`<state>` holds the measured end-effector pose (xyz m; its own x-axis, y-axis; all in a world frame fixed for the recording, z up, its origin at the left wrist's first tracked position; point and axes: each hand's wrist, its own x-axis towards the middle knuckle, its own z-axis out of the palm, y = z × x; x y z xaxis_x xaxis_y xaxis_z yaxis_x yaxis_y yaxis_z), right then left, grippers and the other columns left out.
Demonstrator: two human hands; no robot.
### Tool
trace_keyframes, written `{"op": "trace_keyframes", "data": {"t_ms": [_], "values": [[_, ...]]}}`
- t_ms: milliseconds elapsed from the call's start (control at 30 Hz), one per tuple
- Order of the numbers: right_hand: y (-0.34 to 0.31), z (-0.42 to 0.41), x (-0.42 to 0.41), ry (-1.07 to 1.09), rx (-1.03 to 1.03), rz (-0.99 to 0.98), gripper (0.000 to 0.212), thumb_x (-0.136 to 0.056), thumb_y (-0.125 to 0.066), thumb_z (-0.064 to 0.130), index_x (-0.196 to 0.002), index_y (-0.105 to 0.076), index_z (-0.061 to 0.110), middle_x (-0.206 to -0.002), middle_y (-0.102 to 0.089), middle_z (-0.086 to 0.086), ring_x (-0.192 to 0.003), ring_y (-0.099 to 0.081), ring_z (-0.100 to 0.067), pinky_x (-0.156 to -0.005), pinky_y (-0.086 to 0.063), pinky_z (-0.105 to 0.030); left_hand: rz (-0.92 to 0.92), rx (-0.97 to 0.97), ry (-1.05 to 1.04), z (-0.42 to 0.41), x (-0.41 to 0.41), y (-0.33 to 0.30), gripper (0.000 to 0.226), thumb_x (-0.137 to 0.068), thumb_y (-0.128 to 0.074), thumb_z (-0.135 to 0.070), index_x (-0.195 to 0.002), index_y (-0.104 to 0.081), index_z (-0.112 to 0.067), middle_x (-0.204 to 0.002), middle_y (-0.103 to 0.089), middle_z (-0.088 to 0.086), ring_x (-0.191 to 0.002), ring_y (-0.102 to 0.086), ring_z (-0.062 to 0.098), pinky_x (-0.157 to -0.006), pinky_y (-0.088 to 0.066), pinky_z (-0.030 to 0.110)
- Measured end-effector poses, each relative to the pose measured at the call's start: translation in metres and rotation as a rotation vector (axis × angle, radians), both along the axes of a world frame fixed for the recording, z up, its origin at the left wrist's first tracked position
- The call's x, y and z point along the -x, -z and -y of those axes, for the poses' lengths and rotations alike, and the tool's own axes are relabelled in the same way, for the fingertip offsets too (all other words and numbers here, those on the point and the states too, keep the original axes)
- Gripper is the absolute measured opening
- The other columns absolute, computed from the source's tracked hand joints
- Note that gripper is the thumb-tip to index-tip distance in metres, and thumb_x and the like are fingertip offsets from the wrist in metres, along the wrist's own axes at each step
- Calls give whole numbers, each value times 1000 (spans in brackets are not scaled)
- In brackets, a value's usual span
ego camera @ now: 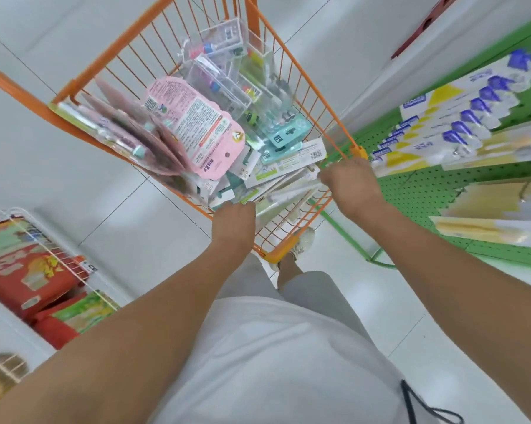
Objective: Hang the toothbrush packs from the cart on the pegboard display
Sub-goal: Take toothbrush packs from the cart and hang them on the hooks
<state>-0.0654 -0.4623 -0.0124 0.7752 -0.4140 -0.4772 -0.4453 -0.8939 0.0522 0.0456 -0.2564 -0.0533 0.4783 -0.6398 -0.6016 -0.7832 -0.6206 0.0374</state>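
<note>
At the lower left of the frame a white wire rack (48, 243) held red and green bags (28, 280), close beside your left arm, with bare pale floor (129, 228) between it and the orange cart (291, 96). The cart, centre and upper frame, was heaped with toothbrush packs (236, 142), a pink pack (193, 127) lying on top. Your left hand (233, 224) reached into the near end of the pile, its fingers hidden, so its grip could not be told. Your right hand (351, 186) was clenched on pale flat packs (288, 191) near the cart's rim. At the right, the green pegboard display (417, 191) already carried hanging blue-and-yellow packs (460, 117), crowding your right arm.
</note>
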Motion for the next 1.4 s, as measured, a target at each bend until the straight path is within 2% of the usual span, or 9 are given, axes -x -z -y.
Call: {"op": "trace_keyframes", "data": {"t_ms": [100, 167, 267, 433, 600, 833, 1067, 1267, 1400], "values": [[-11, 14, 19, 295, -131, 252, 13, -94, -57, 9, -84, -66, 11, -71, -61, -6, -67, -55, -30, -61, -46, -38, -14, -6, 14, 5, 6, 3, 30, -88, -64, -8, -116, -56, -17, -97, -67, 6, -101, -58, 26, -67, -37, 32], [-15, 16, 29, 518, -267, 375, 15, -98, -59, 17, -94, -70, 8, -75, -64, -8, -69, -56, -27, -60, -46, -39, -30, 19, 10, 9, 10, 4, 30, -88, -66, -6, -116, -56, -15, -98, -66, 7, -101, -58, 26, -66, -37, 32], [-15, 9, 38, 907, -588, 496, 18, -96, -65, 11, -78, -68, 12, -66, -61, -4, -55, -49, -8, -57, -52, -32, -78, 33, 53, 22, 16, 4, 37, -84, -64, 0, -117, -53, -12, -106, -62, 8, -104, -56, 26, -67, -39, 33], [-3, -4, 51, 1265, -869, 585, 10, -95, -67, 12, -94, -76, 10, -104, -72, -24, -77, -58, -15, -73, -47, -27, -71, 28, 197, 40, 26, 16, 58, -78, -69, 0, -129, -44, -11, -127, -52, 8, -116, -50, 27, -87, -45, 35], [3, -5, 65, 1348, -927, 644, 11, -94, -67, 13, -96, -77, 11, -105, -72, -24, -85, -63, -25, -94, -54, -53, 26, -14, 308, 45, 40, 27, 81, -76, -76, -10, -142, -29, -7, -141, -38, 16, -124, -46, 33, -92, -49, 38], [5, -13, 75, 1339, -964, 654, 14, -93, -68, 15, -103, -78, 10, -106, -74, -22, -95, -70, -37, -98, -51, -60, 95, -31, 369, 54, 32, 33, 94, -67, -82, -8, -141, -24, -7, -132, -40, 16, -114, -47, 34, -93, -46, 38], [2, -15, 78, 1343, -980, 684, 16, -94, -68, 11, -106, -76, 6, -106, -75, -20, -104, -70, -40, -101, -51, -55, 114, -55, 313, 54, 33, 27, 96, -65, -83, -12, -140, -23, -6, -132, -38, 17, -114, -50, 32, -91, -49, 38], [-3, -21, 76, 1348, -1002, 696, 17, -95, -66, 7, -109, -75, 2, -107, -75, -21, -105, -70, -39, -100, -54, -51, 179, -30, 320, 54, 25, 20, 68, -73, -73, -16, -129, -37, -5, -120, -45, 14, -108, -49, 27, -91, -44, 35], [-5, -28, 74, 1381, -1015, 706, 18, -95, -67, 8, -110, -74, 1, -110, -73, -25, -87, -68, -26, -84, -57, -38, 248, -23, 316, 59, 15, 10, 58, -73, -72, -20, -120, -40, -9, -118, -45, 12, -105, -46, 26, -90, -41, 35]]}}
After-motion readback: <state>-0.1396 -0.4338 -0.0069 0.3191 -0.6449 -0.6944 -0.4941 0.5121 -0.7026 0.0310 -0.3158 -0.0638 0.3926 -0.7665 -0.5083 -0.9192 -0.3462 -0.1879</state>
